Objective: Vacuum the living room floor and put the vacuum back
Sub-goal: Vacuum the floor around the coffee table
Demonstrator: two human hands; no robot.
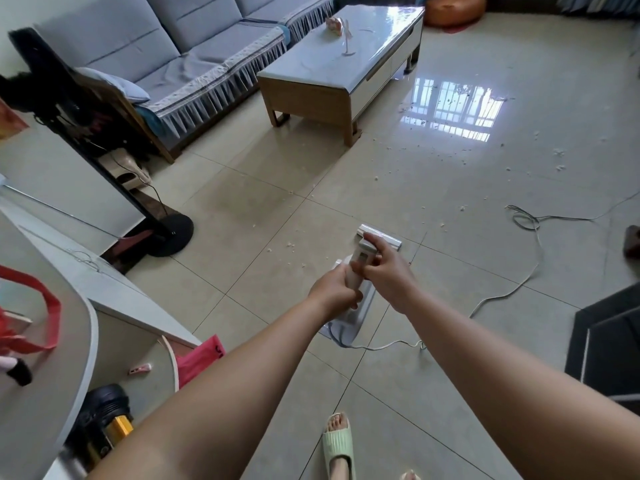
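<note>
Vacuum: a white upright unit, standing on the tiled floor directly ahead of the person, its floor head just beyond both hands. The left hand is wrapped around the handle from the near side. The right hand grips the upper part of the handle just beyond the left, with its forefinger extended onto the top of the body, possibly at a switch; this cannot be confirmed. The two hands are touching or nearly so.

The power cord leaves the rear of the unit below the hands and trails away to the right in loose loops.

Progress, as judged: early. Pale crumbs and dark specks lie scattered well beyond the hands, heaviest in the window reflection to the right of the coffee table, with further crumbs just left of the floor head. No cleaned strip is distinguishable. The bulk of the floor remains to be covered, and the return of the unit to storage is outstanding.

Markings: no brand, label or writing is legible on the vacuum. A pink bag on the floor near the left forearm bears marks too small to read.
</note>
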